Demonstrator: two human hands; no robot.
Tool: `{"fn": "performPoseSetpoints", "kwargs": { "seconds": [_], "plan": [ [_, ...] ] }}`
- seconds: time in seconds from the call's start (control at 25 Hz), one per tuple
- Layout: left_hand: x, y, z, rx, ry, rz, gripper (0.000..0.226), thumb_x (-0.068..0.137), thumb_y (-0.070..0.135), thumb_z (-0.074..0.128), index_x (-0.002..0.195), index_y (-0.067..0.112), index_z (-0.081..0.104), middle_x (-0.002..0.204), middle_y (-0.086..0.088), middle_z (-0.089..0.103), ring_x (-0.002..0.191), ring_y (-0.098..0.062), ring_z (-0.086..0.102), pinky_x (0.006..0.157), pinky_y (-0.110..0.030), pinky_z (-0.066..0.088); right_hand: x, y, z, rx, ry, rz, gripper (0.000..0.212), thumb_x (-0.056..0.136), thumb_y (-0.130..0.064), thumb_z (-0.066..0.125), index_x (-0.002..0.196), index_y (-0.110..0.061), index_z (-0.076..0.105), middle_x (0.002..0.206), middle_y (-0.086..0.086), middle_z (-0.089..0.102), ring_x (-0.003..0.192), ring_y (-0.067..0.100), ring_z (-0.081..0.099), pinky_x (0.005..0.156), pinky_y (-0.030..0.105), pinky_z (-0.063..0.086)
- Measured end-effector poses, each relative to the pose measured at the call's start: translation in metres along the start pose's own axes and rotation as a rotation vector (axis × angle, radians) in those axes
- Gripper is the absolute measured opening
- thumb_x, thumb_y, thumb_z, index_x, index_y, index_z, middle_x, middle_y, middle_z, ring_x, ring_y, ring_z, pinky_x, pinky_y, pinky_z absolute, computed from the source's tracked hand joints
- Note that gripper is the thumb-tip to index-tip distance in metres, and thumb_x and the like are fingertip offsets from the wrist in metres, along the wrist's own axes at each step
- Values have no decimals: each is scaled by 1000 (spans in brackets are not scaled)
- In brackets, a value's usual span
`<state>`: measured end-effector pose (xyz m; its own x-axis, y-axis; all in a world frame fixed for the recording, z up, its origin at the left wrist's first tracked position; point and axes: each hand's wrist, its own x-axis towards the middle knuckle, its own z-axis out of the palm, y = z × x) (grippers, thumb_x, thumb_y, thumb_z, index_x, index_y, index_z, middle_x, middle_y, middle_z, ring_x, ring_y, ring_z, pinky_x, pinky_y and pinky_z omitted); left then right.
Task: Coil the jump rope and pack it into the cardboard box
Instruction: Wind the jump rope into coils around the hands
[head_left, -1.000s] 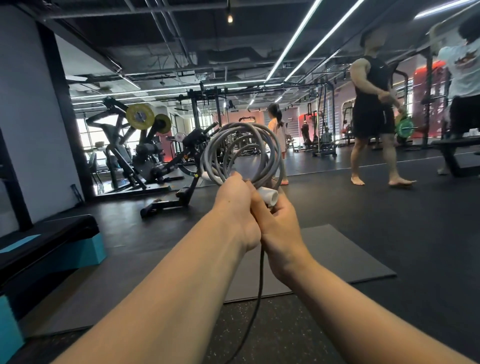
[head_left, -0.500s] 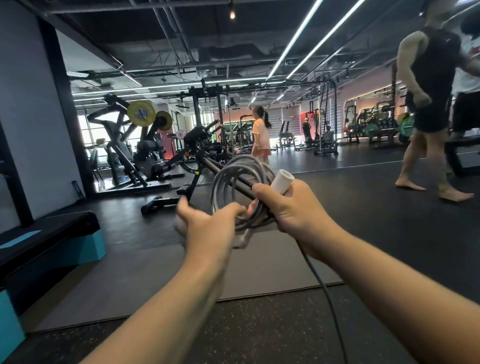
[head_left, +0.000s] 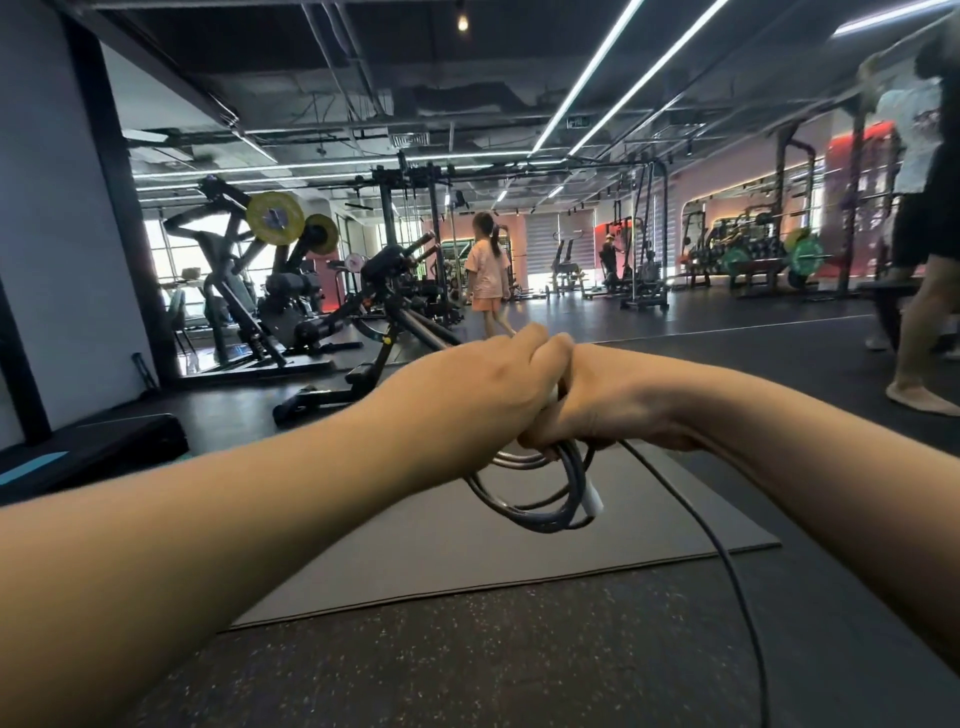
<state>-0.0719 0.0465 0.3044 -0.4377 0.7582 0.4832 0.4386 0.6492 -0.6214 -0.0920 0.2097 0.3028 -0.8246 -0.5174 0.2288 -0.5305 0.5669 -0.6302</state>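
Observation:
The grey jump rope (head_left: 540, 512) hangs in several loops below my two hands, which meet at the middle of the view. My left hand (head_left: 488, 384) and my right hand (head_left: 608, 400) press together, both closed over the top of the coil. A white handle (head_left: 592, 501) sticks out at the coil's lower right. One loose strand of the rope (head_left: 737, 587) runs from my right hand down to the bottom right edge. No cardboard box is in view.
A grey floor mat (head_left: 452, 556) lies under the hands on dark speckled flooring. Weight machines (head_left: 270, 291) stand at the back left, and a black and teal step platform (head_left: 88, 447) sits at the left. A child (head_left: 485, 270) stands beyond; a barefoot person (head_left: 919, 291) stands at the right.
My hands have come together and turned over, so the coil that stood up in front of them now hangs below. The white handle has swung from above my right hand to under it.

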Motion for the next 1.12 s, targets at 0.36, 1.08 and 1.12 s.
{"fn": "performPoseSetpoints", "kwargs": {
  "seconds": [0.36, 1.08, 1.12],
  "plan": [
    [-6, 10, 10, -81, -32, -291, 13, 97, 22, 52, 107, 16, 47, 100, -3, 54, 99, -26, 60, 65, -29, 32, -3, -3, 6, -19, 64, -14, 14, 76, -12, 73, 87, -16, 65, 65, -10, 65, 58, 5, 58, 56, 20, 47],
    [-10, 16, 17, 16, -355, -401, 15, 96, 6, 48, 101, 17, 40, 111, -9, 66, 105, -34, 64, 69, -33, 31, -5, 8, -6, -433, -12, -56, 57, 77, -67, 71, 109, -20, 68, 101, -6, 71, 91, 11, 65, 80, 33, 52],
    [-15, 9, 18, 1, -354, -416, 15, 97, 7, 47, 96, 18, 36, 105, -8, 65, 101, -33, 64, 67, -34, 32, -7, 10, -14, -404, -4, -39, 58, 77, -73, 64, 104, -22, 72, 94, -8, 72, 83, 5, 65, 75, 29, 50]
  ]
}}
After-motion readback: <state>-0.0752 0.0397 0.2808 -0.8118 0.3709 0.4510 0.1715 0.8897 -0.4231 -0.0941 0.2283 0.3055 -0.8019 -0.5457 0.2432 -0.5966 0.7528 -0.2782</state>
